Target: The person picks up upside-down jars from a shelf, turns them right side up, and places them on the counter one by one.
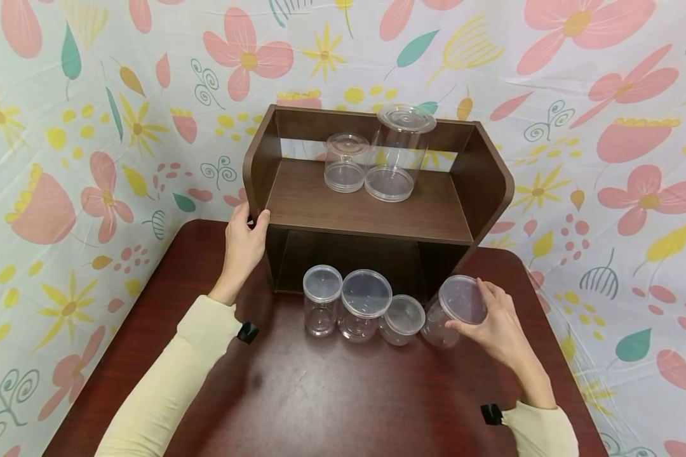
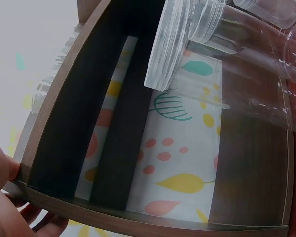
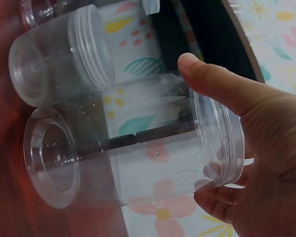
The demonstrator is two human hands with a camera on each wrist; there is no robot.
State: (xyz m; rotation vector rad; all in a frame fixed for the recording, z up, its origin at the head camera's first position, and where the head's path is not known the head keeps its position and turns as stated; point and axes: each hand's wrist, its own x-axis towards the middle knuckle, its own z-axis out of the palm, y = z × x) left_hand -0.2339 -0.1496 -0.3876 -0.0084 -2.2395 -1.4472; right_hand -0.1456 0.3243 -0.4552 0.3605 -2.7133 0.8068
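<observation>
My left hand (image 1: pixel 244 244) grips the left side panel of a dark brown two-tier wooden shelf (image 1: pixel 366 212); in the left wrist view its fingers curl around the board edge. With my right hand (image 1: pixel 502 324) I hold a clear plastic jar (image 1: pixel 443 327) by its lidded top, at the shelf's front right corner. Thumb and fingers lie on opposite sides of its lid (image 3: pixel 232 143) in the right wrist view, and the jar's body has nothing visible in it. Immediately left of it stands a short lidded jar (image 1: pixel 403 324).
Two more lidded jars, a wide one (image 1: pixel 366 304) and a narrow one (image 1: pixel 322 301), continue the row before the lower compartment. On the upper tier stand a small clear jar (image 1: pixel 345 165) and a taller one (image 1: pixel 397 158). A flowered cloth (image 1: pixel 120 127) hangs behind the dark red table (image 1: pixel 303 406).
</observation>
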